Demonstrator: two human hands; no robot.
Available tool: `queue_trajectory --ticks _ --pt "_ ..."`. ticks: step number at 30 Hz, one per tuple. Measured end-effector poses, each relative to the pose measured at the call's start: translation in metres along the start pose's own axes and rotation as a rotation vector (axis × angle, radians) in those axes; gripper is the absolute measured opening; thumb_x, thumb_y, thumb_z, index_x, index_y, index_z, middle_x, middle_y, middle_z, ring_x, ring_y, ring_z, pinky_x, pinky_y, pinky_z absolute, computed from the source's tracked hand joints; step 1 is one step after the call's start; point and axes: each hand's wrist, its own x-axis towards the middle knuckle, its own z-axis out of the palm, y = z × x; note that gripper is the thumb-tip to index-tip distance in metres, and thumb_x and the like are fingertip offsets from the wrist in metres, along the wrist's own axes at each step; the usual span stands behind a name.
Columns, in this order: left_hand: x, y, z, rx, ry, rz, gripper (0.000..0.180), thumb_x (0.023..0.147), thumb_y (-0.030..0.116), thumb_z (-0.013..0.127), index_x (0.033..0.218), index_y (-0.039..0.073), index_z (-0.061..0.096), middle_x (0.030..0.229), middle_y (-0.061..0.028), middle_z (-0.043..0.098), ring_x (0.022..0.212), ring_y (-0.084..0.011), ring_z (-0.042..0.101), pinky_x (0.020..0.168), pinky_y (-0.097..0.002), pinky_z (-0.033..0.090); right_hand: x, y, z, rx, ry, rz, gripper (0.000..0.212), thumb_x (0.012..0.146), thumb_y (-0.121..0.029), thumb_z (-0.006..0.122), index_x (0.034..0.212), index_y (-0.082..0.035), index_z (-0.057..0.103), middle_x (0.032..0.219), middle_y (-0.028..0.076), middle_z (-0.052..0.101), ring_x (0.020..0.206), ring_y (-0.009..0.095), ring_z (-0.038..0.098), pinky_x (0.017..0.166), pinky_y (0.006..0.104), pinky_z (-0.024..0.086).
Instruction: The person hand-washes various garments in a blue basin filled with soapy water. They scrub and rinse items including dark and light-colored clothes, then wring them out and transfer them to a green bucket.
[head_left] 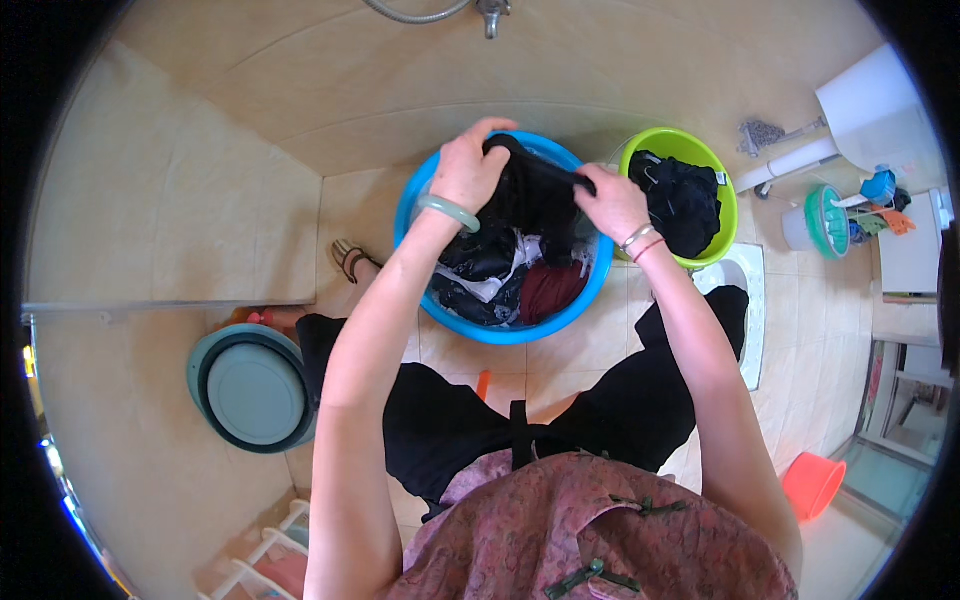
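A black garment [545, 200] is stretched between my two hands over a blue basin [412, 205]. My left hand [470, 170], with a pale green bangle at the wrist, grips its far left edge. On the right, my right hand [613, 203] pinches the other end of the same cloth. Its lower part hangs into the basin. Beneath it lie wet clothes: dark pieces, a white-and-black one [495, 285] and a dark red one [550, 292]. Which kind of garment I hold cannot be made out.
Right of the basin stands a lime green bucket [728, 215] with black clothes [680, 205] in it. A grey-green folding basin [258, 393] is at the left. A tap [491, 18] juts from the far wall. Farther right are a small bin [828, 222] and a red bucket [814, 487].
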Motion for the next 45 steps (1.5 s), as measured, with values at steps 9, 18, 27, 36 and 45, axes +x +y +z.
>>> queue_trajectory --ticks 9,18,27,36,45 --pt "0.021 -0.008 -0.025 -0.422 -0.042 -0.168 0.040 0.084 0.004 0.041 0.117 0.011 0.062 0.110 -0.0039 0.062 0.098 -0.0161 0.060 0.074 -0.0327 0.055 0.055 -0.053 -0.049 0.766 0.159 0.093 0.038 0.085 0.002 0.046 0.118 -0.010 0.062 0.099 0.013 0.068 0.068 0.017 0.063 0.061 0.0298 0.053" --pt "0.013 -0.171 0.060 0.064 -0.079 -0.197 0.028 0.084 0.003 0.046 0.105 0.010 0.062 0.133 -0.0167 0.052 0.122 -0.0330 0.050 0.104 -0.0383 0.039 0.052 0.012 0.131 0.253 -0.065 -0.057 0.060 0.079 0.007 0.043 0.134 -0.017 0.047 0.131 0.017 0.050 0.113 0.038 0.053 0.093 0.0433 0.047" --pt "-0.013 -0.274 0.121 0.641 -0.457 -0.295 0.051 0.087 0.014 0.052 0.136 0.029 0.051 0.160 -0.0033 0.001 0.146 -0.0360 0.003 0.108 -0.0656 0.019 0.053 0.016 0.253 -0.124 -0.518 0.086 0.061 0.087 -0.045 0.057 0.143 -0.032 0.035 0.147 0.009 0.037 0.118 0.042 0.050 0.091 0.0477 0.049" --pt "-0.014 -0.328 0.151 0.599 -0.696 -0.444 0.050 0.092 0.015 0.044 0.141 0.023 0.045 0.157 -0.0093 0.017 0.142 -0.0353 0.020 0.114 -0.0522 0.021 0.031 0.067 0.338 -0.083 -0.508 -0.021 0.047 0.092 -0.033 0.052 0.136 -0.020 0.045 0.146 0.021 0.031 0.115 0.046 0.048 0.099 0.0477 0.043" --pt "-0.006 -0.404 0.212 0.799 -0.790 -0.308 0.060 0.094 0.040 0.042 0.147 0.012 0.031 0.150 -0.0201 0.029 0.138 -0.0355 0.030 0.116 -0.0464 0.017 0.033 0.126 0.395 -0.141 -0.887 0.140 0.058 0.088 -0.023 0.053 0.142 -0.013 0.037 0.150 0.015 0.030 0.133 0.040 0.034 0.108 0.0446 0.035"
